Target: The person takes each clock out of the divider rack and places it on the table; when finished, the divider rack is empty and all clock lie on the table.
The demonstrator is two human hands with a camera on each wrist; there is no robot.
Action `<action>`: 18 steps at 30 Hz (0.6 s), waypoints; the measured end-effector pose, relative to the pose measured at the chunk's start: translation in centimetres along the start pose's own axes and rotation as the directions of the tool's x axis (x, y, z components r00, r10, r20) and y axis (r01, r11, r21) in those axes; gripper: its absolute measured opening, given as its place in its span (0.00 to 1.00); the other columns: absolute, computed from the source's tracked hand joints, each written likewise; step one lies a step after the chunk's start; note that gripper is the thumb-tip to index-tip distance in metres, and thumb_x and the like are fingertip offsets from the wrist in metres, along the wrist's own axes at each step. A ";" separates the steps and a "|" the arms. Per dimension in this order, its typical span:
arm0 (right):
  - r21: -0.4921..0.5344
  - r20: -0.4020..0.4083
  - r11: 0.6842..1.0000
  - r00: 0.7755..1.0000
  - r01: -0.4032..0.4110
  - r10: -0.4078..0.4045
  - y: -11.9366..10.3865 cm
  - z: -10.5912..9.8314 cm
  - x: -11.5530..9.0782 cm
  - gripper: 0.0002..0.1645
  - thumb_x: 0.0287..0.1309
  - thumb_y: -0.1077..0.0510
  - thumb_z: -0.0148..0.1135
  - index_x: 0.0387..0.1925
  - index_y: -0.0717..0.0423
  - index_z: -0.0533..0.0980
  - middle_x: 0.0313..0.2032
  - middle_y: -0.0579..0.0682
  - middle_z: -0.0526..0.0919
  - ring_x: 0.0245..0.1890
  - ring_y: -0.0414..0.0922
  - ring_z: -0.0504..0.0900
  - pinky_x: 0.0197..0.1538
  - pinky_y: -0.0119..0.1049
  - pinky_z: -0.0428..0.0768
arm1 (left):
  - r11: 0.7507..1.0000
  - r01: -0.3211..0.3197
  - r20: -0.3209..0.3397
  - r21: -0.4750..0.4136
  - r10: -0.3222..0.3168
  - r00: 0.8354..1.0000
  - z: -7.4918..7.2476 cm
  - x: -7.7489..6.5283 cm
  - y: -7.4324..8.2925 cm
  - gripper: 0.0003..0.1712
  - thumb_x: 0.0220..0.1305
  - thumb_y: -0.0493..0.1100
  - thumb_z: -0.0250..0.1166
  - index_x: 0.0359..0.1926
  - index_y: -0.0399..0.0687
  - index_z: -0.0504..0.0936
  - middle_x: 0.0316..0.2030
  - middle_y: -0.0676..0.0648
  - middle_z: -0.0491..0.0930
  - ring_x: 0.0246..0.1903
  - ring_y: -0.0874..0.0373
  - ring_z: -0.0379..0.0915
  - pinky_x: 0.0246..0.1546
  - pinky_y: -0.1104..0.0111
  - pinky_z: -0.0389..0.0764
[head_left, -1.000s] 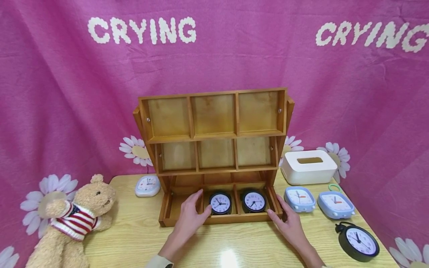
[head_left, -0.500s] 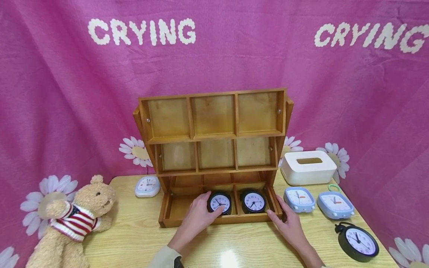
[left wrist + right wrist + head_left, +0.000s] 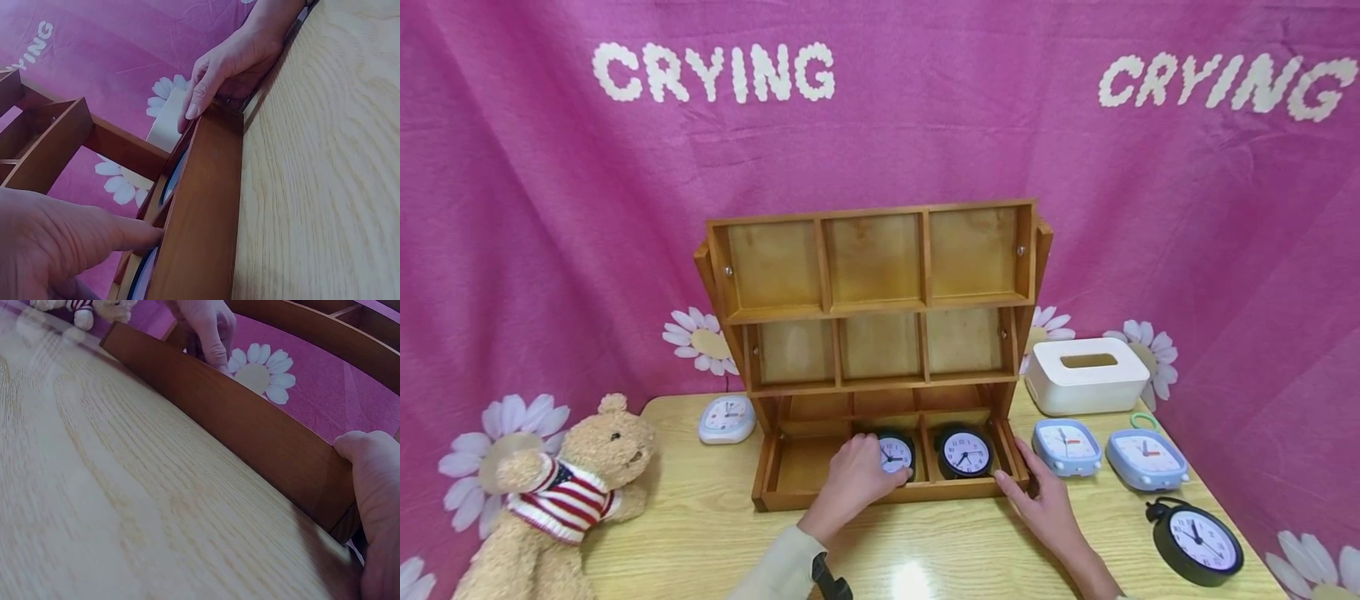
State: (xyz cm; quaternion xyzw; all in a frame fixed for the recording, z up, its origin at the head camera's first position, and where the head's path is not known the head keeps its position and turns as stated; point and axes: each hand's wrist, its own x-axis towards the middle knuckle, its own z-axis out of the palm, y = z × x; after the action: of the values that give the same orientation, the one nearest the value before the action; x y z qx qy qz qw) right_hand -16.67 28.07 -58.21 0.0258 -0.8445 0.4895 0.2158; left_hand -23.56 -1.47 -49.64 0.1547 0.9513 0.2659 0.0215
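Note:
A brown wooden three-tier shelf (image 3: 951, 492) stands on the table, each tier split into compartments. In its bottom tier, a round black alarm clock (image 3: 897, 455) sits in the middle compartment and another black alarm clock (image 3: 965, 454) in the right one. My left hand (image 3: 856, 477) grips the middle clock, fingers over its left side and thumb at its lower right edge; the hand covers part of its dial. With my right hand (image 3: 1043, 507) I hold the shelf's front right corner, thumb on the front board and fingers along the outer side, as the right wrist view also shows.
Two light-blue clocks (image 3: 1067, 448) and a black twin-bell-style alarm clock (image 3: 1198, 542) lie right of the shelf, before a white tissue box (image 3: 1086, 379). Left of it are a white clock (image 3: 727, 418) and a teddy bear (image 3: 568, 492). A pink curtain (image 3: 880, 133) hangs behind.
My left hand has moved right from the left compartment's divider onto the middle clock, and its fingers have closed on it. My right hand stays at the shelf's corner.

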 end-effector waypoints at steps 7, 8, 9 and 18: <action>-0.016 0.002 1.000 1.000 -0.005 0.005 0.0 0.0 0.0 0.41 0.66 0.58 0.71 0.74 0.68 0.66 0.70 0.68 0.72 0.66 0.62 0.73 0.60 0.10 0.63 | 0.998 0.041 0.032 -0.046 -0.039 0.999 0.2 0.1 0.2 0.32 0.53 0.59 0.82 0.14 0.50 0.70 0.15 0.54 0.57 0.15 0.61 0.57 0.16 0.70 0.54; -0.020 0.001 1.000 1.000 -0.006 0.006 0.0 0.0 0.0 0.41 0.66 0.58 0.71 0.74 0.68 0.66 0.70 0.68 0.72 0.66 0.62 0.73 0.59 0.10 0.63 | 0.998 0.045 0.031 -0.050 -0.043 0.999 0.2 0.2 0.2 0.31 0.52 0.59 0.82 0.15 0.49 0.71 0.14 0.54 0.57 0.15 0.61 0.57 0.15 0.70 0.54; -0.023 0.001 1.000 1.000 -0.007 0.007 0.0 0.0 0.0 0.41 0.66 0.58 0.71 0.74 0.68 0.66 0.70 0.68 0.72 0.66 0.62 0.73 0.59 0.10 0.63 | 0.997 0.049 0.030 -0.052 -0.048 0.998 0.2 0.2 0.2 0.31 0.52 0.60 0.82 0.15 0.48 0.72 0.14 0.54 0.57 0.15 0.61 0.58 0.15 0.70 0.54; -0.021 0.000 1.000 1.000 -0.013 0.013 0.0 0.0 0.0 0.41 0.67 0.57 0.71 0.74 0.69 0.66 0.71 0.68 0.71 0.68 0.62 0.71 0.61 0.10 0.61 | 0.994 0.061 0.021 -0.092 -0.059 0.998 0.4 0.5 0.2 0.31 0.48 0.59 0.84 0.16 0.46 0.75 0.14 0.54 0.57 0.15 0.61 0.58 0.15 0.70 0.55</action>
State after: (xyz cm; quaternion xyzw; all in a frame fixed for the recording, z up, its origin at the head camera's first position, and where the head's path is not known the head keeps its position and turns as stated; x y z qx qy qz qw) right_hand -16.66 28.02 -58.21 0.0181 -0.8496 0.4821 0.2130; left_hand -23.93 -0.98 -49.86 0.1271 0.9419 0.3076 0.0452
